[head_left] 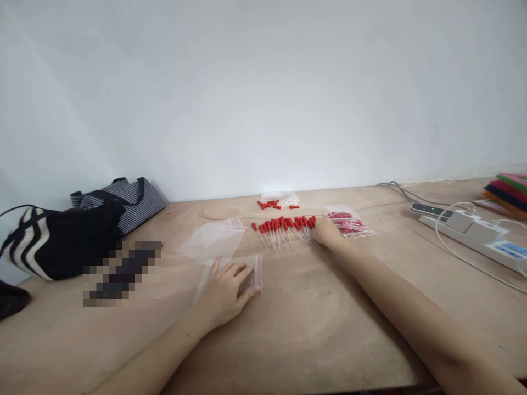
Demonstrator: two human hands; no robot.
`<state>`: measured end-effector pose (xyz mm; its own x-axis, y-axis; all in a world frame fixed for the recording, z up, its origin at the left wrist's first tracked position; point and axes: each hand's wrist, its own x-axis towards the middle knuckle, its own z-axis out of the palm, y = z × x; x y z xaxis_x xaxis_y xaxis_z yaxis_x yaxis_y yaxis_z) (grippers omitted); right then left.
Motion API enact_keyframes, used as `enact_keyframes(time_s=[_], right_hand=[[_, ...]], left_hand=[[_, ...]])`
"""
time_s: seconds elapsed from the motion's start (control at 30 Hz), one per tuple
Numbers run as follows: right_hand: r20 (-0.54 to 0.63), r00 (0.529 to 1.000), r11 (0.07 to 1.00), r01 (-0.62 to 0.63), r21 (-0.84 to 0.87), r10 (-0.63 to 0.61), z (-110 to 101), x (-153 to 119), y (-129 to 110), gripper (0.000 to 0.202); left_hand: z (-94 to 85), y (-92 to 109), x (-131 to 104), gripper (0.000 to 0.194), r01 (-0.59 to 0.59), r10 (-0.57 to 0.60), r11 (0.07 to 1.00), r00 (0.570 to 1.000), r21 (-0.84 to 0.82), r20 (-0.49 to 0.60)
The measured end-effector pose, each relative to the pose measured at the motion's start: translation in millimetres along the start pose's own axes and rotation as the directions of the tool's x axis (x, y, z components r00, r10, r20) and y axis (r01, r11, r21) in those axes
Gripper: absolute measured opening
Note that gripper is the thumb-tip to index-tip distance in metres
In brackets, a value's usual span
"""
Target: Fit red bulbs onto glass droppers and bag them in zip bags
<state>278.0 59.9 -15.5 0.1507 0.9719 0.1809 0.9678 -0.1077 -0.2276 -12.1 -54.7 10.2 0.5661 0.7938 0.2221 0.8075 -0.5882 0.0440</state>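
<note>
My left hand (228, 291) lies with fingers spread on a clear zip bag (258, 269) with a red-striped edge. Beyond it, more flat clear bags (214, 237) overlap on the wooden table. Several glass droppers with red bulbs (275, 226) are laid in a row at the centre, bulbs pointing away from me. At the row's right end is my right hand (326, 231), its fingers closed beside the last droppers; what they hold, if anything, is hidden. Just right of it sits a clear bag full of red bulbs (349, 224).
Loose red bulbs (276, 207) and a clear bag (284, 196) lie at the back. On the left are a black bag (82, 241), a striped bag (144, 203) and a blurred dark object (123, 274). A power strip (481, 238) with cables and coloured stacks (508, 192) are right.
</note>
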Motion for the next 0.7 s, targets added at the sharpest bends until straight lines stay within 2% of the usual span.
enact_keyframes(time_s=[0.07, 0.13, 0.2, 0.27, 0.37, 0.47, 0.53, 0.57, 0.63, 0.7], right_hand=[[0.004, 1.000, 1.000, 0.019, -0.019, -0.019, -0.4, -1.8, -3.4, 0.022], [-0.003, 0.999, 0.999, 0.035, -0.033, -0.035, -1.0, -3.8, -5.8, 0.024], [-0.023, 0.999, 0.998, 0.046, -0.040, -0.047, -2.8, -6.0, -7.4, 0.027], [-0.054, 0.996, 0.997, 0.063, -0.039, -0.065, -6.1, -9.1, -8.3, 0.030], [-0.110, 0.987, 0.993, 0.114, -0.014, -0.115, -14.0, -17.5, -8.7, 0.040], [-0.211, 0.957, 0.946, 0.243, 0.213, -0.199, -22.6, -33.2, -8.4, 0.060], [-0.245, 0.951, 0.836, 0.288, 0.467, -0.190, -26.1, -47.0, -8.4, 0.072], [-0.221, 0.961, 0.759, 0.267, 0.594, -0.165, -26.7, -54.0, -8.6, 0.075], [-0.124, 0.985, 0.563, 0.171, 0.808, -0.122, -25.1, -66.5, -9.8, 0.076], [-0.041, 0.996, 0.355, 0.067, 0.932, -0.081, -20.3, -75.3, -12.2, 0.072]], left_hand=[[-2.3, 11.0, -1.3, 0.045, -0.039, 0.039, 0.998, 0.999, -0.049, 0.012], [-4.3, 15.3, -0.5, 0.058, -0.093, 0.100, 0.989, 0.993, -0.117, 0.058], [-5.1, 13.2, 2.2, 0.075, -0.157, 0.185, 0.969, 0.973, -0.190, 0.136], [-3.5, 9.0, 6.0, 0.083, -0.189, 0.241, 0.950, 0.950, -0.250, 0.197], [3.3, 8.9, 12.2, 0.081, -0.157, 0.226, 0.942, 0.950, -0.295, 0.215], [10.8, 18.9, 18.5, 0.081, -0.085, 0.151, 0.949, 0.968, -0.303, 0.202], [11.6, 26.2, 22.8, 0.082, -0.045, 0.107, 0.951, 0.977, -0.307, 0.187], [10.2, 28.6, 24.8, 0.084, -0.035, 0.097, 0.950, 0.978, -0.311, 0.186], [4.9, 29.8, 28.1, 0.090, -0.034, 0.104, 0.949, 0.972, -0.313, 0.209], [-0.4, 27.2, 29.6, 0.093, -0.049, 0.120, 0.953, 0.967, -0.298, 0.225]])
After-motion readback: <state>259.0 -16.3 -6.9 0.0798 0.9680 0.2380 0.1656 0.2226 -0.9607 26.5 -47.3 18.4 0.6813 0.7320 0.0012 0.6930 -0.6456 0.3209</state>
